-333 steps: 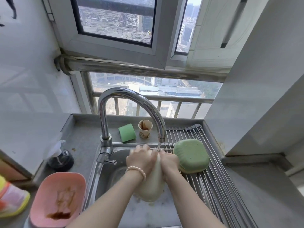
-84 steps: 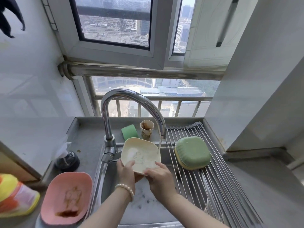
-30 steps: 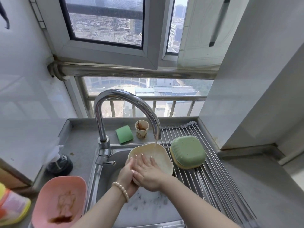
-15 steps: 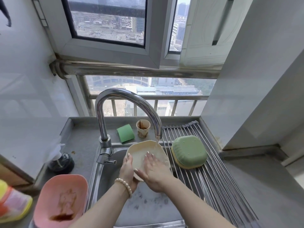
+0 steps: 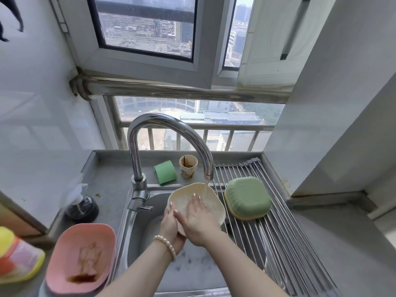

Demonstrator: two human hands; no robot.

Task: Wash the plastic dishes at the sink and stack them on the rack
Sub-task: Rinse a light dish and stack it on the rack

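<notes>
A cream plastic dish [image 5: 211, 202] is tilted under the running faucet [image 5: 171, 133] over the steel sink [image 5: 192, 273]. My left hand [image 5: 170, 224] grips its lower left rim from behind. My right hand [image 5: 198, 217] lies flat inside the dish with straight fingers rubbing its surface. A green dish [image 5: 247, 197] sits upside down over a yellow one on the wire rack [image 5: 274, 239] at the right. A dirty pink dish [image 5: 80, 258] with brown residue waits on the counter at the left.
A green sponge [image 5: 165, 172] and a stained paper cup [image 5: 188, 169] stand behind the sink. A dark soap dispenser [image 5: 82, 207] is on the left counter, a yellow and orange object [image 5: 17, 256] at the far left edge. A wall corner rises right of the rack.
The cream dish went from back side out to facing me under the stream. Over the last second my right hand slid across its inside while my left kept hold of the rim.
</notes>
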